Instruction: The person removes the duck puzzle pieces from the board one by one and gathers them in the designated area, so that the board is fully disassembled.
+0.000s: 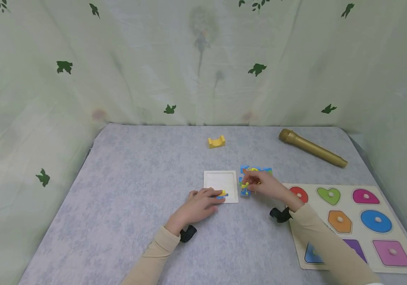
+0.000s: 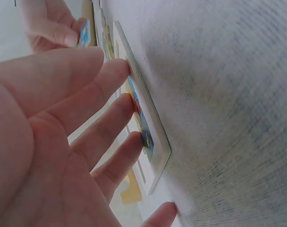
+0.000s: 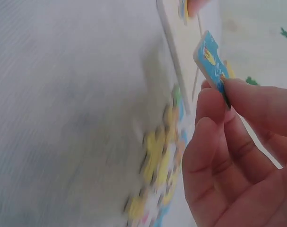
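Note:
A small white puzzle tray (image 1: pixel 221 180) lies flat on the cloth. My left hand (image 1: pixel 197 206) reaches over its near left part, with extended fingertips touching blue-and-yellow puzzle pieces (image 2: pixel 143 125) inside the rim; the hand partly covers them. Just right of the tray, my right hand (image 1: pixel 265 184) pinches a blue puzzle piece (image 3: pixel 212 59) between thumb and fingers, raised above the cloth. Under and behind that hand lie several loose puzzle pieces (image 3: pixel 155 156) in blue and yellow, blurred in the right wrist view.
A knobbed shape board (image 1: pixel 358 257) lies at the right, partly beneath the right forearm. Behind it rests a gold tube-like object (image 1: pixel 314 148), wider at one end. A yellow block with a curved notch (image 1: pixel 216 142) stands beyond the tray. Curtains surround the table.

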Available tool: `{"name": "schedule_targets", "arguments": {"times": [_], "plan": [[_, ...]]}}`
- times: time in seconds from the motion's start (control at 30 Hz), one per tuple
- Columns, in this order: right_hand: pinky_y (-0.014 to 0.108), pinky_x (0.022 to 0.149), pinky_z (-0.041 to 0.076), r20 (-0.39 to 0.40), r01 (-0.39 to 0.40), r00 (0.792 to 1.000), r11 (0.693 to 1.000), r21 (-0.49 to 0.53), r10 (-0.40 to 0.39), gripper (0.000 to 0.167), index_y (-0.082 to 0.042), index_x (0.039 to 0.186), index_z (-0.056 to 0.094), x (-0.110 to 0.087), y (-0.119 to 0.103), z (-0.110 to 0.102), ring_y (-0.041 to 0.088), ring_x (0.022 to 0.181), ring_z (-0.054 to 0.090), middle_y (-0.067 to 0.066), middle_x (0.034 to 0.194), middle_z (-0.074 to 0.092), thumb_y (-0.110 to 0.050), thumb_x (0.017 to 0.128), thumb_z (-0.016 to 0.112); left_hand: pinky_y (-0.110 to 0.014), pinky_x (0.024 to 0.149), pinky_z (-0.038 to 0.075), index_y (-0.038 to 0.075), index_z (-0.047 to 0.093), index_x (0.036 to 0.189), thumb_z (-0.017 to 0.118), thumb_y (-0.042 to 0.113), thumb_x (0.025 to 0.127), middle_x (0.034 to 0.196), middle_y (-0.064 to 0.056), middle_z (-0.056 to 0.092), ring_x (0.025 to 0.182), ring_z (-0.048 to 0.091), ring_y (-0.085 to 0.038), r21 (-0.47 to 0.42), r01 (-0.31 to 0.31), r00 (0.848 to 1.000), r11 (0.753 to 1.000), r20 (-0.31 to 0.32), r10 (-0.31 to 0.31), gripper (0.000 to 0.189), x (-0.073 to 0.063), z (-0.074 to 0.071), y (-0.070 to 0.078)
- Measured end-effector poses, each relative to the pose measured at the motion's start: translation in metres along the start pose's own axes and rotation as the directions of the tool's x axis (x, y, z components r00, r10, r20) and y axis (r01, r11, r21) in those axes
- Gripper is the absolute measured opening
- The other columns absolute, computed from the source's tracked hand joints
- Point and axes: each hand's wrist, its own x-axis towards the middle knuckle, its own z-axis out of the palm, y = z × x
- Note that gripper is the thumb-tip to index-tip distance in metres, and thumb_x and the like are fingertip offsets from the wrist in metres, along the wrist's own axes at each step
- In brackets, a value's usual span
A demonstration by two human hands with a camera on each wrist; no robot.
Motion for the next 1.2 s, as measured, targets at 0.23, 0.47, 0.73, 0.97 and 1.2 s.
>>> {"name": "schedule_targets", "arguments": {"times": [0.23, 0.47, 0.73, 0.97, 1.2], "plan": [[0.029, 0.065, 0.046, -0.024, -0.093, 0.995, 0.996, -0.015, 0.093, 0.011, -0.004, 0.095, 0.062, -0.032, 0.017, -0.025, 0.017, 0.076, 0.053, 0.003, 0.086, 0.059, 0.002, 0.086, 0.065, -0.06, 0.096, 0.024, 0.014, 0.059, 0.133, 0.054, 0.019, 0.099, 0.145, -0.004, 0.045, 0.134, 0.033, -0.03, -0.021, -0.001, 1.0, 1.0, 0.004, 0.001, 0.035, 0.0, -0.001, 0.0], [0.027, 0.064, 0.043, 0.001, -0.104, 0.995, 0.992, -0.068, 0.104, 0.01, -0.003, 0.09, 0.063, -0.047, 0.029, -0.033, 0.016, 0.073, 0.049, 0.001, 0.079, 0.056, 0.004, 0.084, 0.066, -0.057, 0.095, 0.025, 0.014, 0.06, 0.132, 0.055, 0.017, 0.098, 0.143, -0.003, 0.046, 0.134, 0.034, -0.029, -0.017, 0.003, 1.0, 1.0, -0.012, -0.004, 0.034, -0.001, -0.001, 0.0], [0.027, 0.062, 0.041, 0.013, -0.114, 0.993, 0.98, -0.164, 0.118, 0.012, -0.009, 0.087, 0.063, -0.045, 0.032, -0.026, 0.014, 0.07, 0.048, -0.003, 0.075, 0.054, 0.002, 0.085, 0.067, -0.057, 0.095, 0.025, 0.014, 0.061, 0.132, 0.056, 0.017, 0.098, 0.143, -0.004, 0.047, 0.133, 0.034, -0.029, -0.025, -0.004, 1.0, 1.0, -0.019, 0.003, 0.034, -0.001, 0.0, 0.0], [0.029, 0.06, 0.041, 0.027, -0.096, 0.994, 0.951, -0.293, 0.108, 0.015, -0.01, 0.085, 0.063, -0.042, 0.024, -0.022, 0.013, 0.068, 0.046, -0.005, 0.074, 0.053, 0.005, 0.084, 0.065, -0.057, 0.095, 0.025, 0.015, 0.06, 0.132, 0.055, 0.019, 0.098, 0.143, -0.003, 0.046, 0.133, 0.035, -0.027, -0.017, -0.009, 1.0, 1.0, -0.021, 0.009, 0.034, -0.001, 0.001, -0.002], [0.029, 0.061, 0.042, 0.035, -0.088, 0.994, 0.927, -0.365, 0.108, 0.018, -0.01, 0.085, 0.064, -0.04, 0.02, -0.021, 0.012, 0.068, 0.047, -0.004, 0.076, 0.054, 0.007, 0.084, 0.064, -0.059, 0.099, 0.022, 0.016, 0.057, 0.135, 0.054, 0.023, 0.099, 0.147, -0.004, 0.041, 0.136, 0.031, -0.029, -0.017, -0.021, 1.0, 1.0, -0.001, 0.021, 0.037, -0.003, 0.001, -0.003]]}}
